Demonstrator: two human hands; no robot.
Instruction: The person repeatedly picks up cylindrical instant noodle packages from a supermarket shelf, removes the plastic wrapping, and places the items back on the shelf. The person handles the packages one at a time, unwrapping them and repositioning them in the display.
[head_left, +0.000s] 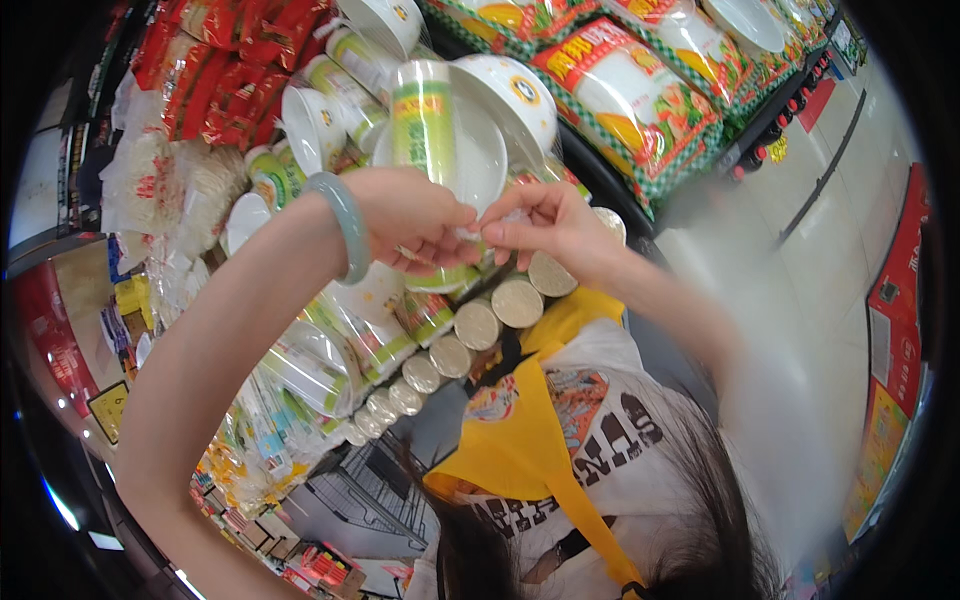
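Observation:
My left hand (420, 221), with a pale green bangle (345, 225) on its wrist, meets my right hand (551, 225) above a grocery display. Between the fingertips of both is a small piece of clear, whitish plastic (516, 217), pinched and partly hidden. Just beyond lies a cylindrical green-and-white pack (424, 120), apparently dried noodles, against a white bowl (484, 154). A second white bowl with a printed motif (517, 94) leans beside it. Under my hands, more packs show their round, pale gold ends (478, 324) in a row.
Large bags with green-checked edges (626, 97) lie across a black divider (592, 157). Red packets (247, 82) and clear bags (150, 180) fill the left side. A wire shopping cart (367, 487) stands below; tiled floor (810, 180) runs along the right.

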